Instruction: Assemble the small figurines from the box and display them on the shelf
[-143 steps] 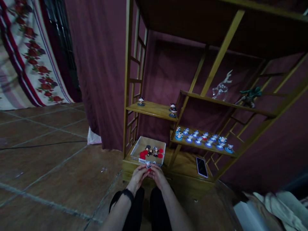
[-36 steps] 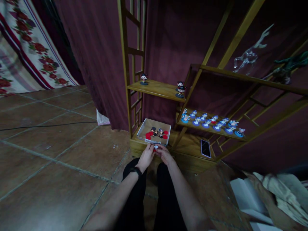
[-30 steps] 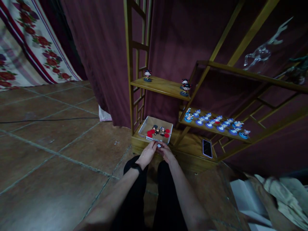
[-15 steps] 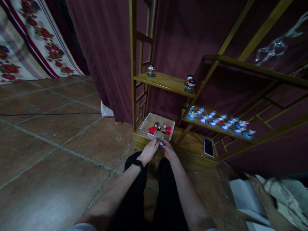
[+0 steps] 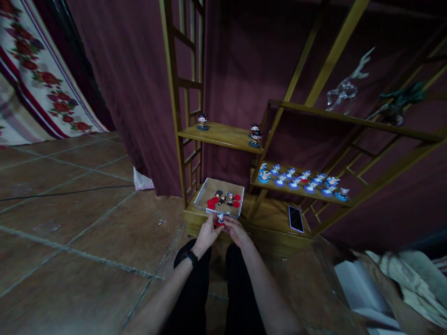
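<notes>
Both hands meet just in front of a shallow cardboard box [image 5: 209,188] on the bottom board of a wooden shelf unit [image 5: 220,135]. My left hand [image 5: 206,235] and my right hand [image 5: 235,231] pinch together on a small figurine with a red base [image 5: 220,218]. Inside the box lie several red round bases [image 5: 212,203] and small dark-haired figurines [image 5: 225,197]. A black band is on my left wrist.
Three dark-haired figurines [image 5: 202,122] stand on the middle shelf. Several blue-based figurines [image 5: 300,180] line the lower right shelf. A phone [image 5: 296,218] lies on the bottom board. A glass deer [image 5: 345,86] and a green figure [image 5: 398,100] stand higher. Cloth and white boxes [image 5: 359,291] sit at right.
My hands stay together on the figurine; its red base now shows between the fingers. The view has tilted up and shifted, showing more of the upper shelf.
</notes>
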The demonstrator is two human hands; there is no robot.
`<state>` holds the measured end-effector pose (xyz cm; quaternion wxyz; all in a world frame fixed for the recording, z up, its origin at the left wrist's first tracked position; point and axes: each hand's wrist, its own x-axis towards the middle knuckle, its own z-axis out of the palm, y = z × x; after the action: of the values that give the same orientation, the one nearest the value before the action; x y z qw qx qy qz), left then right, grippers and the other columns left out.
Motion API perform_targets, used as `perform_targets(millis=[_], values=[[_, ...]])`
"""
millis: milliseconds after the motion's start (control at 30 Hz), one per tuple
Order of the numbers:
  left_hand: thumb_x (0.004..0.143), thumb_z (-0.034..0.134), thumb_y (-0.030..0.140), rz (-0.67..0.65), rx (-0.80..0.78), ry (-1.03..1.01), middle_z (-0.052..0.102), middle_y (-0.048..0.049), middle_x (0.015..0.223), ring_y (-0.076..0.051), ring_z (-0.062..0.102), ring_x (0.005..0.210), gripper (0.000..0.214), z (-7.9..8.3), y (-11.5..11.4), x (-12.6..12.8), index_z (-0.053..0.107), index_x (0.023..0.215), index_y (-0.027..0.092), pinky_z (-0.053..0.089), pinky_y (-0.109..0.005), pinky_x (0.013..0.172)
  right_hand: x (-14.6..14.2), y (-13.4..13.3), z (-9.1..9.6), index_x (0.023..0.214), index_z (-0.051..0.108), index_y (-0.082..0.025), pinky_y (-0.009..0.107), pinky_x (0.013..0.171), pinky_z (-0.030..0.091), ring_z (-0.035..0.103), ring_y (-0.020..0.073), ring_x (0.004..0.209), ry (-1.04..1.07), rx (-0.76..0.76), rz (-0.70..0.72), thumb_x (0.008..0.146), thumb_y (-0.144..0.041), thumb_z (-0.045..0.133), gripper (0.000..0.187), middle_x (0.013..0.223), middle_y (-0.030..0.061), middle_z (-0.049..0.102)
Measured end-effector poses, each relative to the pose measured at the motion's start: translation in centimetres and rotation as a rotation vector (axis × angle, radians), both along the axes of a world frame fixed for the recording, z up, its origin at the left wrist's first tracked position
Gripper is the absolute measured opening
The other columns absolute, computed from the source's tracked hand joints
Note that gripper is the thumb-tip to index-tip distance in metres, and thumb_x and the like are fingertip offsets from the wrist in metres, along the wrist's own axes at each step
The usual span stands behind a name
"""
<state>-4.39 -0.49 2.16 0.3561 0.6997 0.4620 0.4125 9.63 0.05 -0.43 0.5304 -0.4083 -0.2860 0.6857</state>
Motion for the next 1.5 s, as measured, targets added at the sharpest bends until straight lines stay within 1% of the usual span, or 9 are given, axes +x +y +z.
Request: perform_targets(millis=[133, 300, 433, 567, 867, 1000, 1200, 1300, 1500], values=[[0.068, 0.060, 0.027, 0.021, -0.044, -0.057, 0.064, -0.0030, 0.087, -0.017, 0.060, 0.077, 0.040, 0.2, 0.0, 0.0, 0.049, 0.106, 0.020, 0.045, -0.030, 0.074, 0.0, 0.0, 0.0, 0.091, 0.062, -0.017, 0.030, 0.071, 0.047, 0.063, 0.0155, 0.075, 0.019, -0.015, 0.010, 0.059, -0.028, 0.072, 0.035, 0.084, 0.0041, 0.068], [0.062, 0.065, 0.036, 0.047, -0.180, -0.197, 0.066, -0.0051, 0.082, -0.018, 0.060, 0.075, 0.037, -0.1, 0.7, 0.1, 0.059, 0.093, 0.016, 0.045, -0.029, 0.071, -0.1, -0.1, 0.3, 0.088, 0.061, -0.017, 0.028, 0.067, 0.049, 0.063, 0.0144, 0.071, 0.017, -0.019, 0.023, 0.062, -0.035, 0.070, 0.033, 0.081, 0.0039, 0.068], [0.058, 0.068, 0.041, -0.044, -0.331, -0.324, 0.066, -0.0064, 0.078, -0.017, 0.059, 0.069, 0.040, -0.7, 1.6, 0.0, 0.063, 0.085, 0.012, 0.045, -0.027, 0.064, 0.0, 0.0, 0.3, 0.086, 0.061, -0.017, 0.026, 0.063, 0.048, 0.061, 0.0116, 0.061, 0.002, -0.033, 0.026, 0.063, -0.041, 0.068, 0.034, 0.073, 0.0019, 0.066], [0.060, 0.068, 0.039, -0.151, -0.432, -0.425, 0.067, -0.0070, 0.080, -0.016, 0.058, 0.067, 0.040, -0.8, 1.9, -0.4, 0.065, 0.088, 0.011, 0.045, -0.027, 0.064, 0.1, 0.1, 0.2, 0.088, 0.061, -0.017, 0.026, 0.063, 0.047, 0.060, 0.0114, 0.061, -0.021, -0.038, 0.029, 0.061, -0.038, 0.070, 0.036, 0.072, 0.0022, 0.066], [0.059, 0.070, 0.033, -0.170, -0.457, -0.447, 0.068, -0.0070, 0.087, -0.018, 0.060, 0.078, 0.040, 0.9, 0.8, -0.8, 0.066, 0.093, 0.014, 0.044, -0.029, 0.077, 0.2, -0.4, 0.5, 0.087, 0.064, -0.018, 0.026, 0.067, 0.045, 0.058, 0.0100, 0.064, -0.074, 0.027, 0.048, 0.056, -0.034, 0.074, 0.036, 0.077, 0.0019, 0.065], [0.058, 0.071, 0.033, -0.194, -0.474, -0.474, 0.067, -0.0080, 0.090, -0.018, 0.060, 0.080, 0.040, 1.1, 0.8, -0.7, 0.065, 0.093, 0.013, 0.043, -0.031, 0.079, 0.3, -0.6, 0.8, 0.087, 0.064, -0.018, 0.026, 0.065, 0.045, 0.058, 0.0108, 0.065, -0.067, 0.040, 0.039, 0.056, -0.035, 0.074, 0.037, 0.077, 0.0026, 0.065], [0.055, 0.073, 0.037, -0.084, -0.450, -0.479, 0.066, -0.0063, 0.078, -0.015, 0.058, 0.067, 0.039, 0.8, 1.1, -1.1, 0.065, 0.084, 0.012, 0.044, -0.027, 0.065, 0.3, -0.5, 1.0, 0.088, 0.063, -0.017, 0.026, 0.062, 0.046, 0.059, 0.0119, 0.063, -0.005, 0.016, -0.025, 0.058, -0.038, 0.072, 0.038, 0.073, 0.0036, 0.065], [0.055, 0.072, 0.040, -0.056, -0.408, -0.444, 0.065, -0.0048, 0.074, -0.014, 0.056, 0.064, 0.040, 2.1, 1.4, -1.7, 0.065, 0.083, 0.013, 0.043, -0.025, 0.059, 0.4, -0.4, 0.9, 0.088, 0.063, -0.016, 0.027, 0.062, 0.046, 0.060, 0.0126, 0.064, 0.018, 0.020, -0.035, 0.057, -0.037, 0.073, 0.039, 0.077, 0.0056, 0.067], [0.053, 0.072, 0.043, -0.009, -0.251, -0.352, 0.065, -0.0053, 0.078, -0.016, 0.056, 0.067, 0.045, 6.3, 2.7, -2.5, 0.063, 0.084, 0.013, 0.042, -0.026, 0.062, 0.6, 0.0, 0.7, 0.085, 0.063, -0.016, 0.027, 0.063, 0.047, 0.061, 0.0120, 0.063, 0.015, -0.014, -0.067, 0.053, -0.036, 0.075, 0.039, 0.078, 0.0056, 0.068]])
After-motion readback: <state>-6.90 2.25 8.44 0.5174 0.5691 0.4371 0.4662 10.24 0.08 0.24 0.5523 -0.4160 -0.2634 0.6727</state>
